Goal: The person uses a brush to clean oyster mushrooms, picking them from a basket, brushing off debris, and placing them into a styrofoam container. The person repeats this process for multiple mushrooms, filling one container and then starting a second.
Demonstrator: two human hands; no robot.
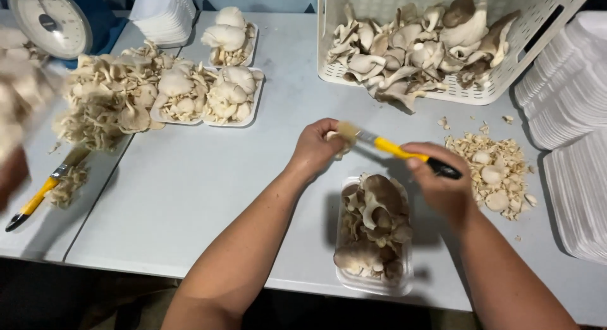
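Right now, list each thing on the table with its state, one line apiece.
Left hand: closed around a small mushroom piece.
Right hand: gripping the yellow-handled brush, bristles at the left hand.
Clear tray: filled with oyster mushrooms.
White basket: tipped on its side, mushrooms spilling out.
Trimmings pile: loose on the table.
Foam trays: stacked, empty.
Second brush: lying unused.

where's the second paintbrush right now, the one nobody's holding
In the head view, the spare yellow-handled brush lies at the far left of the table, beside a small clump of mushrooms and below the big loose mushroom pile.
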